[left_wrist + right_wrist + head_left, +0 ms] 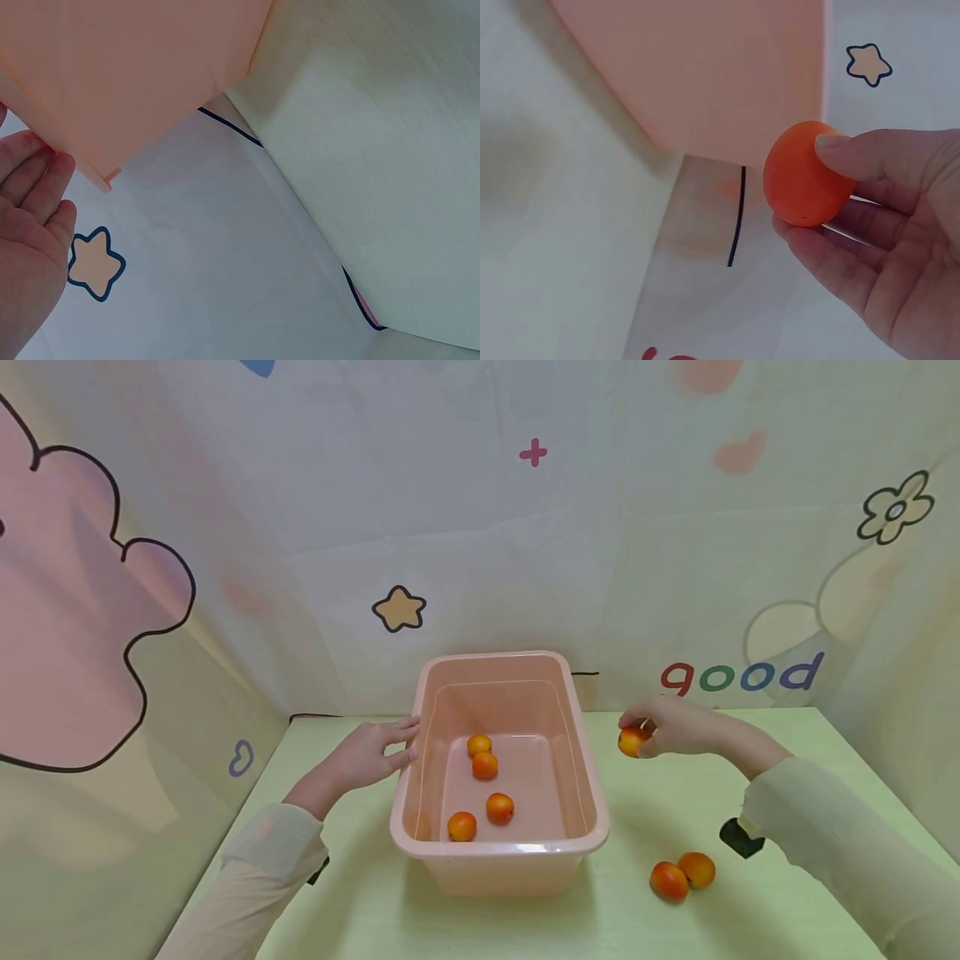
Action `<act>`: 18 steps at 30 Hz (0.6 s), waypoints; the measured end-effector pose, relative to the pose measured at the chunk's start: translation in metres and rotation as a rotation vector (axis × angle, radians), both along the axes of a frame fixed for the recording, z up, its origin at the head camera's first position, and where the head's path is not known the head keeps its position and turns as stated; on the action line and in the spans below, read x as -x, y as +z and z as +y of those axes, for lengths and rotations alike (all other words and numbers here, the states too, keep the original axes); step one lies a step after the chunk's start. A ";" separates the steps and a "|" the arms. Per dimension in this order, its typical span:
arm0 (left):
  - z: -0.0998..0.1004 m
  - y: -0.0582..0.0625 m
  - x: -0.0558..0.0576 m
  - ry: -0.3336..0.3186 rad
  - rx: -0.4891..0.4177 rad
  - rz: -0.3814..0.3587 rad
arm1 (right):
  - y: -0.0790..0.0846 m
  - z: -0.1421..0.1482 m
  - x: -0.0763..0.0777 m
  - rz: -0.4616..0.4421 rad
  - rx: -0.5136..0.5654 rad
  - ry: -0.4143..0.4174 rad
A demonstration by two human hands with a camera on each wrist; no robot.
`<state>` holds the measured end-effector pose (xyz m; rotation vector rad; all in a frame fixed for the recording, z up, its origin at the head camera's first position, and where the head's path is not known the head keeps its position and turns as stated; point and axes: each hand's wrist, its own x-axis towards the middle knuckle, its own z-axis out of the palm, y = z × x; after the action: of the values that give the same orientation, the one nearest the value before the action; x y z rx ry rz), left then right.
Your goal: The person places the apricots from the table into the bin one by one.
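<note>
My right hand (678, 727) is to the right of a pink plastic basin (498, 850), pinching a small orange-red fruit (799, 180) that resembles an apricot. In the right wrist view the thumb lies on top of this fruit and the fingers are under it, with the basin's side behind. My left hand (371, 753) touches the left rim of the basin with extended fingers (49, 187). Inside the basin, several fruits of the same kind lie on the bottom, one of them a red-orange fruit (500, 808) near the middle.
Two more fruits, a redder fruit (668, 882) and an orange fruit (697, 870), lie side by side on the pale green table (337, 902), right of the basin. A printed cloth backdrop (480, 568) rises behind the table and along its sides.
</note>
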<state>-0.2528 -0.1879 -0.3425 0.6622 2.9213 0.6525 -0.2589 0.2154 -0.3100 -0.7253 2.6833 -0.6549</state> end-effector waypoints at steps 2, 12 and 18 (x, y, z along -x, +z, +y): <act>0.000 0.000 0.000 0.000 0.002 0.002 | 0.005 -0.005 0.001 -0.002 0.008 0.009; 0.001 0.000 0.000 -0.001 -0.005 0.006 | 0.029 -0.030 0.005 0.034 -0.001 0.025; 0.000 0.001 -0.001 -0.011 -0.001 0.020 | 0.041 -0.048 0.014 0.077 -0.008 0.067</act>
<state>-0.2522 -0.1884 -0.3420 0.6889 2.9339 0.6499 -0.2733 0.1673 -0.2688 -0.8506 2.7162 -0.6106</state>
